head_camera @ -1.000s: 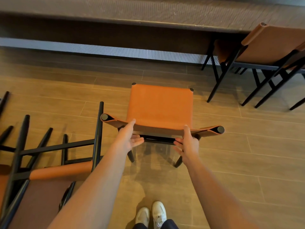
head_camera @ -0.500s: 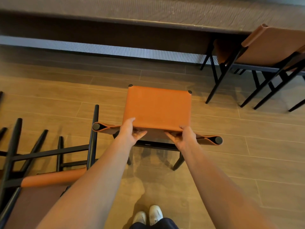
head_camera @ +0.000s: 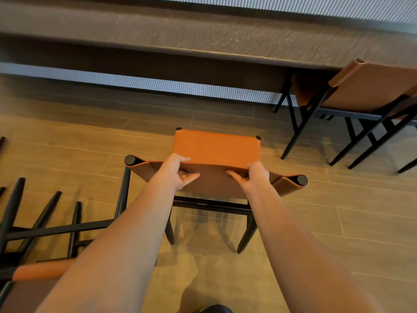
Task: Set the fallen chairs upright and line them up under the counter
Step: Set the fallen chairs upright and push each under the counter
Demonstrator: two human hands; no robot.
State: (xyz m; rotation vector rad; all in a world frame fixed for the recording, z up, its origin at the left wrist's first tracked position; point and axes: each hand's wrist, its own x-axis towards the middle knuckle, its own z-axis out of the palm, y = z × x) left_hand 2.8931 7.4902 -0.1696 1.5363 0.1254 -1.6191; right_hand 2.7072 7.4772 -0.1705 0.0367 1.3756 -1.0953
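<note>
Over the last second we have carried the upright chair (head_camera: 216, 147) forward. The dark tabletop (head_camera: 203, 41) of the counter now fills more of the far view, and our shoes have almost slipped out at the near edge. The grip has not changed: our left hand (head_camera: 178, 170) and right hand (head_camera: 251, 177) are both clamped on the top edge of the backrest (head_camera: 214, 184). The fingers (head_camera: 190, 176) curl against its near face and the thumbs hook over the top.

For the task, we judge this chair to be past the righting step and partway into the lining-up step. It stands on open wooden floor (head_camera: 338, 211), facing the counter but still short of it, with a clear strip of floor between the seat's far edge and the counter's base.

The chair has a flat orange leather seat, a sling backrest wrapped round two black posts, and slim black legs — whether they touch the floor we cannot tell. To the right, the tucked chairs (head_camera: 365, 91) already sit under the tabletop. At the near left a fallen chair (head_camera: 45, 231) lies on its side, legs pointing away — not yet righted.
</note>
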